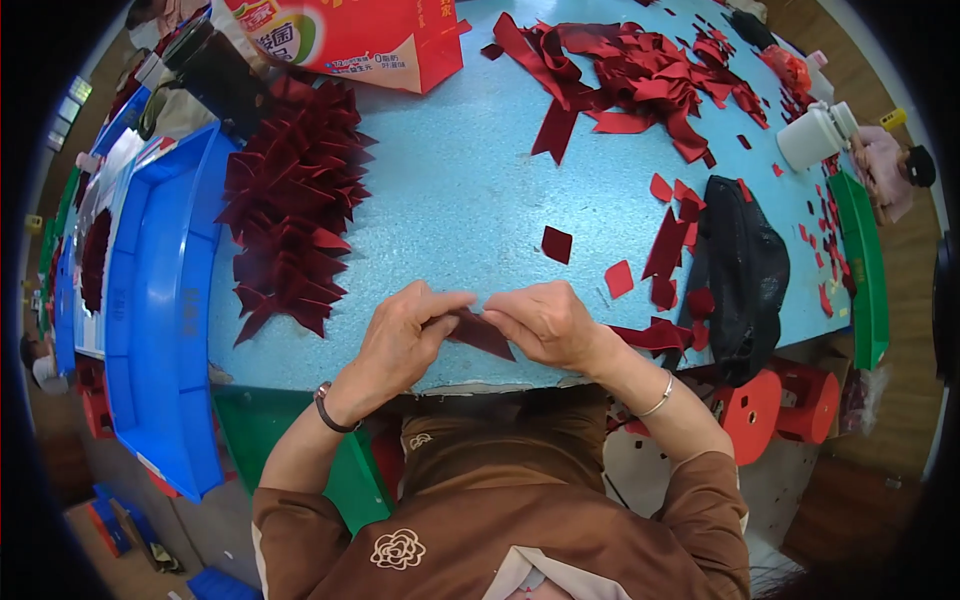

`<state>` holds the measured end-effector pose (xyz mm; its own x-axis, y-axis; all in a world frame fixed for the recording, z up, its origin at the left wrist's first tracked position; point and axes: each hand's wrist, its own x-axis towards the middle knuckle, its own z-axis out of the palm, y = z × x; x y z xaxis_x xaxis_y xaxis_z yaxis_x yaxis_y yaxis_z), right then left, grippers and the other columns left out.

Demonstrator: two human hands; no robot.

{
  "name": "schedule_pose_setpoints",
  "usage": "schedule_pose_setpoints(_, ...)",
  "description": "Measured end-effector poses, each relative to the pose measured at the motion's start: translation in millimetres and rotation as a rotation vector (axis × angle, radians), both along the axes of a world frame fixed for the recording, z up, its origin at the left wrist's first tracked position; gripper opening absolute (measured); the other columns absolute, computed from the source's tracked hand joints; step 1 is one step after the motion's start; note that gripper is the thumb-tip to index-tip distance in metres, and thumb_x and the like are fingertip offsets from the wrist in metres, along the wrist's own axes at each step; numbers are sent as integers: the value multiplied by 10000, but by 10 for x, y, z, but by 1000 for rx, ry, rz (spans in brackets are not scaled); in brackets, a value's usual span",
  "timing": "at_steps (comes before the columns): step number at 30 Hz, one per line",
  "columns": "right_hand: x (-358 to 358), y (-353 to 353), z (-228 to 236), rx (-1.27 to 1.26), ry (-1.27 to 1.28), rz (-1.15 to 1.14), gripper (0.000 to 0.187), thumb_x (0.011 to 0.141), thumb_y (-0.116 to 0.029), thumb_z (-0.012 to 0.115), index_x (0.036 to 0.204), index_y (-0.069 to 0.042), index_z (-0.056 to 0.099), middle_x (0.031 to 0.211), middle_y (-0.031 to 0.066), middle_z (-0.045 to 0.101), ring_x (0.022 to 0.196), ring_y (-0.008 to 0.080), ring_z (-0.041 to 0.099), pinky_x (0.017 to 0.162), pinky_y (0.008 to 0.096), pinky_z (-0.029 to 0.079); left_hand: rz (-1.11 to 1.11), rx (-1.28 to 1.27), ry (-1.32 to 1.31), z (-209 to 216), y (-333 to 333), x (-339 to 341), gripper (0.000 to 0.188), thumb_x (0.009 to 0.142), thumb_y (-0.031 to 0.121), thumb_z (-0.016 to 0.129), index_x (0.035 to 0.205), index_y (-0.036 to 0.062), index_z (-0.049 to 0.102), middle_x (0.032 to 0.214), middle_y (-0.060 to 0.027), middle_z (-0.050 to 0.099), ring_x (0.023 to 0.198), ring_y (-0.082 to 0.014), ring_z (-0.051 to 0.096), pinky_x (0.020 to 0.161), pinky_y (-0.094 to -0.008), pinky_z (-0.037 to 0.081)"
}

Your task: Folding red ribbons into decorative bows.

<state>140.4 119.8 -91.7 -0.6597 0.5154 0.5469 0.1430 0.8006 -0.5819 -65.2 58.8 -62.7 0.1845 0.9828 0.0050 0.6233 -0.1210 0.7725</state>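
Note:
My left hand (403, 330) and my right hand (545, 322) meet above the table's near edge, fingers pinched together. Between them is a strip of dark red velvet ribbon (482, 338), its lower end hanging down. The exact pinch is partly hidden by the fingers. Left of my hands lies a long heap of folded dark red ribbon bows (295, 200) with pointed ends. Beyond my right hand, loose red scraps lie on the table, among them a dark diamond-shaped piece (557, 245) and a brighter one (619, 279). A cut ribbon strip (650, 337) lies behind my right wrist.
A long blue plastic tray (165, 290) stands along the left side. At the back are a red paper bag (350, 45), a dark bottle (210, 70) and a tangle of red ribbon (650, 75). A black pouch (742, 280) and a white bottle (815, 137) lie to the right.

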Motion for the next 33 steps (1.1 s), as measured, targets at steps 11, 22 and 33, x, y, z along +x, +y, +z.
schedule_pose_setpoints(11, 275, 402, -72, -134, 84, -17, 88, 837, -78, 640, 887, -12, 612, 717, 107, 606, 580, 267, 584, 492, 346, 447, -99, -38, -319, -120, 333, 24, 284, 709, -59, 736, 982, 9, 698, 795, -33, 600, 719, -102, 542, 650, -220, 435)
schedule_pose_setpoints(22, 235, 522, -144, -99, 71, 158, 156, 837, -186, 661, 771, -51, 619, 640, 59, 559, 555, 244, 521, 521, 360, 398, -183, -145, -641, -182, 439, -30, 204, 722, 4, 754, 923, 20, 724, 802, -62, 613, 733, -150, 573, 652, -248, 453)
schedule_pose_setpoints(33, 205, 478, -166, -169, 122, 203, 162, 783, -156, 715, 727, -52, 603, 625, 61, 557, 544, 243, 514, 501, 356, 386, -244, -170, -437, -89, 479, -66, 164, 743, -23, 715, 889, 50, 739, 774, -42, 611, 716, -120, 560, 626, -226, 428)
